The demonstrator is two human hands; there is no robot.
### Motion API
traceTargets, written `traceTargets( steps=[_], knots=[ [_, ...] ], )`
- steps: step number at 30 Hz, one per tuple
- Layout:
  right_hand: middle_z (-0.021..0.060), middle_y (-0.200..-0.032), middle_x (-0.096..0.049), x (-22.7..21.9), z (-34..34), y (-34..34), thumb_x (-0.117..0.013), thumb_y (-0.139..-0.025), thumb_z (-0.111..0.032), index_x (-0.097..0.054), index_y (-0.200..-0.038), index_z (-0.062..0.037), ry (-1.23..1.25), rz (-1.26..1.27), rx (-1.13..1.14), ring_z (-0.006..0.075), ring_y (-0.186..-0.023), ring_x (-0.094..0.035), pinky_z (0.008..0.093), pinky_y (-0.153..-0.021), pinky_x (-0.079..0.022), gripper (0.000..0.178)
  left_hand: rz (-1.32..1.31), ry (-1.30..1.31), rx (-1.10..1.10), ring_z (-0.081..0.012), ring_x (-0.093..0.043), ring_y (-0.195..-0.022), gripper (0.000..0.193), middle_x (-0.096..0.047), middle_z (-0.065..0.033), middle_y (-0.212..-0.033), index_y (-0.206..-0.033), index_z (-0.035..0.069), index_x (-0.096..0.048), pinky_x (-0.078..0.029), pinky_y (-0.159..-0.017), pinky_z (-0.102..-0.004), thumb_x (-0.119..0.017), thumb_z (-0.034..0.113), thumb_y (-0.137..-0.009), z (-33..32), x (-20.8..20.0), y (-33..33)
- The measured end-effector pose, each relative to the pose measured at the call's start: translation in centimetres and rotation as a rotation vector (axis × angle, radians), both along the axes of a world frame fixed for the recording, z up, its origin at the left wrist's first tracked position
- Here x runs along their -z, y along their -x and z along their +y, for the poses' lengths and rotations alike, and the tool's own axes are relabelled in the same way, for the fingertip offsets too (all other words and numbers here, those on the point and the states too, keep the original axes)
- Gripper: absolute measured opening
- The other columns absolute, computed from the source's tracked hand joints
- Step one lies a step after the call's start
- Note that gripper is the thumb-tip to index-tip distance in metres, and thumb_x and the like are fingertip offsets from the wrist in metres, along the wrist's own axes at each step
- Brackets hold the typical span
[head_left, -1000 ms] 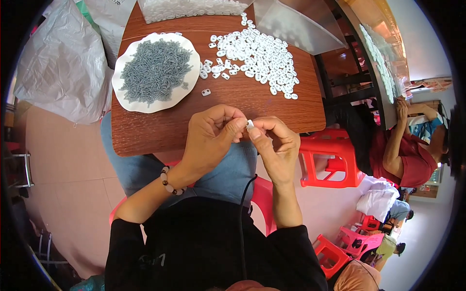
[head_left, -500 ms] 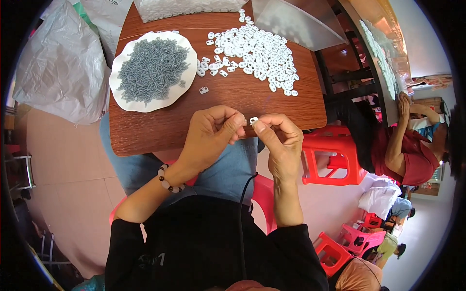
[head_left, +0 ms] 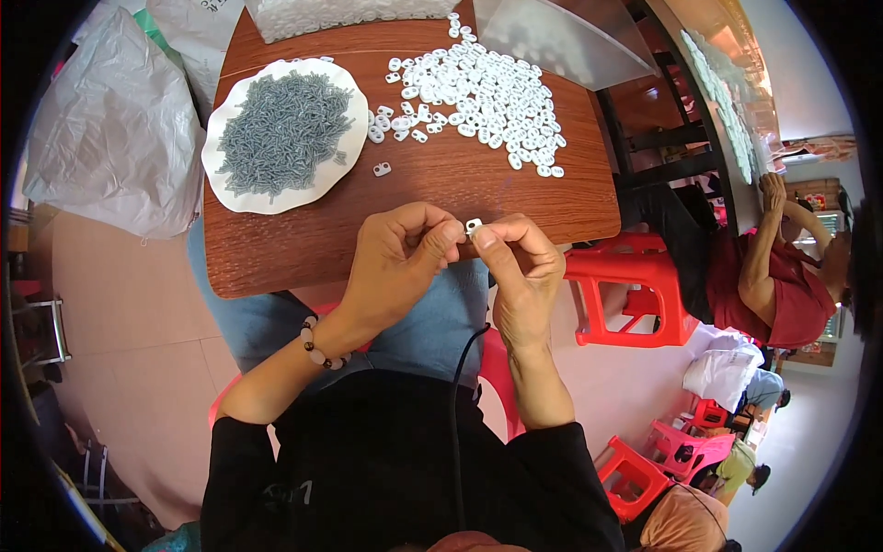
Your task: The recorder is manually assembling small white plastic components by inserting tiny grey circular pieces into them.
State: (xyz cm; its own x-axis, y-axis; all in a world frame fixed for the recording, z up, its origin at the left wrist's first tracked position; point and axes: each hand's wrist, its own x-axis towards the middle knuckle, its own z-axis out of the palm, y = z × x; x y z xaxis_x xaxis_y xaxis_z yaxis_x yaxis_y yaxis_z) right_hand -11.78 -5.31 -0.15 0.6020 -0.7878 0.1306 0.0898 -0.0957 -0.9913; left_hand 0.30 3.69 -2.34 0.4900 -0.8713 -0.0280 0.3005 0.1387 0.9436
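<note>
Between thumb and fingertips, my right hand (head_left: 522, 276) grips a small white two-hole piece (head_left: 474, 225) above the table's near edge. My left hand (head_left: 400, 262) is pinched right beside it, its fingertips almost at the piece; what they hold, if anything, is too small to make out. Ahead of my hands, one loose white piece (head_left: 383, 169) lies alone on the brown wooden table (head_left: 303, 244). Behind it spreads a pile of similar white pieces (head_left: 497, 101). On the left, a white wavy-rimmed plate (head_left: 216, 170) bears a heap of short grey tubes (head_left: 285, 133).
A clear container (head_left: 349, 17) of white pieces stands at the table's back, beside a translucent panel (head_left: 561, 41). White bags (head_left: 115, 129) bulge at the left. To the right are a red stool (head_left: 635, 294) and a person in dark red (head_left: 782, 285) at another table.
My right hand has shifted slightly left with the white piece, bringing it closer to my left fingertips. The table and its things appear a little further left in view.
</note>
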Motion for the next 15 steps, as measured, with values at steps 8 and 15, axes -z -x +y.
traceTargets(
  steps=[8,15],
  knots=[
    [0.0015,-0.079,-0.058,0.38,-0.22,0.09,-0.066,-0.087,-0.001,-0.065,-0.083,0.0001,0.066,0.019,-0.004,0.0064,-0.073,-0.052,0.0209,-0.066,-0.039,0.004,-0.002,0.005,-0.002,-0.0028,-0.05,-0.063,0.025,-0.06,0.0016,-0.07,-0.088,-0.001,-0.063,-0.041,-0.058,-0.0181,-0.061,0.022,-0.097,-0.1,0.15,0.09],
    [0.0017,-0.075,-0.057,-0.14,0.0,0.01,-0.068,-0.085,-0.001,-0.066,-0.08,0.0,0.213,0.086,0.012,0.0076,-0.072,-0.051,0.0221,-0.067,-0.039,0.005,-0.06,-0.034,-0.036,-0.0021,-0.049,-0.059,0.023,-0.06,0.002,-0.07,-0.087,0.0,-0.062,-0.039,-0.052,-0.0174,-0.061,0.021,-0.096,0.01,0.32,0.28]
  ],
)
